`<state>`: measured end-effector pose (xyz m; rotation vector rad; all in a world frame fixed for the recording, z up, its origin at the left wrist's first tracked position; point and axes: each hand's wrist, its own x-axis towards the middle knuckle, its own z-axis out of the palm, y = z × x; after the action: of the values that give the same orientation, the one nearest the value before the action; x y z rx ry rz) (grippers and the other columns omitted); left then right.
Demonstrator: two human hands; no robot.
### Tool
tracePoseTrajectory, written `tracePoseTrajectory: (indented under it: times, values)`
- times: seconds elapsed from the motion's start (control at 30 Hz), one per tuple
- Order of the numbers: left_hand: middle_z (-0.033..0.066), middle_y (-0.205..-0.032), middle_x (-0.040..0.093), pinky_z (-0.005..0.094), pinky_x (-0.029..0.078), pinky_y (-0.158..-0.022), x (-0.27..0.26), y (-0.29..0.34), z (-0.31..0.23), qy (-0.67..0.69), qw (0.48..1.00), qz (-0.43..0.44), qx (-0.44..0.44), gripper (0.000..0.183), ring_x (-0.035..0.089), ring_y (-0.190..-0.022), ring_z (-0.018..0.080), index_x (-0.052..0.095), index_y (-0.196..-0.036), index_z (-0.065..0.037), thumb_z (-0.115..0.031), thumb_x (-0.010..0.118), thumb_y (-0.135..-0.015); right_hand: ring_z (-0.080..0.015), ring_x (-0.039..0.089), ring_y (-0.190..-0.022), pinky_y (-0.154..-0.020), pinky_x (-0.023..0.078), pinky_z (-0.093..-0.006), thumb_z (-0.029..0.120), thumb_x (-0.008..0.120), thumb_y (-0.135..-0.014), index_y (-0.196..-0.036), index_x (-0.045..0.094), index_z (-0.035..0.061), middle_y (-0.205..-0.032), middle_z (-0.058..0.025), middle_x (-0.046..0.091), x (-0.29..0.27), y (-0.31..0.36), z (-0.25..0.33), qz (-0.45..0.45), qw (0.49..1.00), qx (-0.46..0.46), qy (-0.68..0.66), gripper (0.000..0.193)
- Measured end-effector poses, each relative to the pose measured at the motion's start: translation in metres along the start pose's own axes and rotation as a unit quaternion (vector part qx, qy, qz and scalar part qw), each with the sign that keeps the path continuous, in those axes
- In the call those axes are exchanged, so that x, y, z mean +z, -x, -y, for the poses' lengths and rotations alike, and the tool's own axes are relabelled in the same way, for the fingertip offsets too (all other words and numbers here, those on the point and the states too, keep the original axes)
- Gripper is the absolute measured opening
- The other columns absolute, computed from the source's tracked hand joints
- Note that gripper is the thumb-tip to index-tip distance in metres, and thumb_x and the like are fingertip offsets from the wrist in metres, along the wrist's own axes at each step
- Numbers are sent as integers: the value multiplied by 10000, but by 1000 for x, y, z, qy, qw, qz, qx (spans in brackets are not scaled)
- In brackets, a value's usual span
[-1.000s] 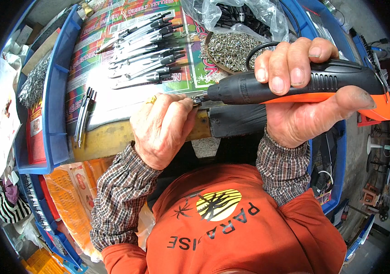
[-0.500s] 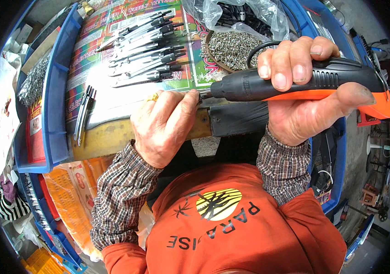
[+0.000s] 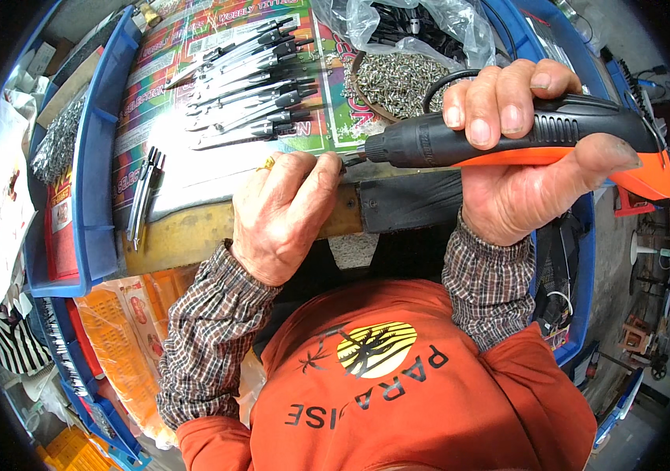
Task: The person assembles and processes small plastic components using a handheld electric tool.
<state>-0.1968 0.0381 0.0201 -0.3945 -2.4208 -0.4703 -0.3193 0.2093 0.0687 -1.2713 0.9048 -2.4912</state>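
Note:
My right hand (image 3: 511, 200) is wrapped round a black and orange electric screwdriver (image 3: 421, 143), held almost level with its nose to the left. Its bit (image 3: 356, 157) meets a small dark part (image 3: 343, 166) at the fingertips of my left hand (image 3: 281, 216). Those fingers are pinched closed on the part and hide most of it. Both hands are over the table's near edge. Beyond the left hand lies a row of silver, two-legged pieces with black heads (image 3: 260, 98), which look like drawing compasses. Two more slim pieces (image 3: 145, 192) lie apart at the left.
A round tray of small metal screws (image 3: 401, 82) stands behind the screwdriver. Behind it, a clear plastic bag (image 3: 350, 20) holds black parts. Blue crates flank the table; the left one (image 3: 99, 173) contains a heap of small metal pieces. A black cable (image 3: 433, 90) loops near the screws.
My left hand has shifted slightly to the right. The screwdriver's nose has risen a little and its rear has dipped slightly, with the bit still at the left fingertips.

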Motion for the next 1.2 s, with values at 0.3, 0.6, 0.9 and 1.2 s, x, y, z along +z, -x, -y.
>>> tracePoseTrajectory:
  times: [0.3, 0.6, 0.9, 1.2]
  values:
    - [110, -749, 562, 317, 449, -580, -5, 1, -8, 21, 997, -10, -72, 228, 555, -638, 249, 587, -909, -20, 35, 632, -692, -141, 493, -648, -647, 401, -329, 702, 517, -686, -991, 558, 89, -730, 3, 501, 4, -3, 6, 24, 1000, -3, 19, 686]
    - [95, -767, 574, 261, 435, -565, -28, 17, -31, 216, 928, -41, -301, 144, 551, -625, 164, 572, -911, -2, 18, 600, -771, -144, 501, -662, -668, 410, -332, 713, 513, -683, -1027, 548, 88, -750, 5, 502, -3, -9, 11, 169, 984, 19, 49, 714]
    - [66, -852, 606, 138, 351, -454, -40, 42, -54, 506, 685, -81, -517, 182, 488, -575, 46, 522, -1018, 4, -129, 515, -895, -156, 507, -666, -670, 419, -341, 709, 537, -671, -1055, 483, 88, -782, -11, 497, 16, -12, 5, 261, 964, 50, 28, 732]
    - [85, -882, 576, 198, 434, -506, -30, 56, -62, 601, 587, -127, -528, 176, 511, -620, 77, 503, -1034, 38, -13, 507, -865, -161, 522, -669, -657, 442, -337, 706, 519, -670, -1047, 459, 75, -776, -24, 491, 37, -10, -4, 250, 965, 59, 48, 737]
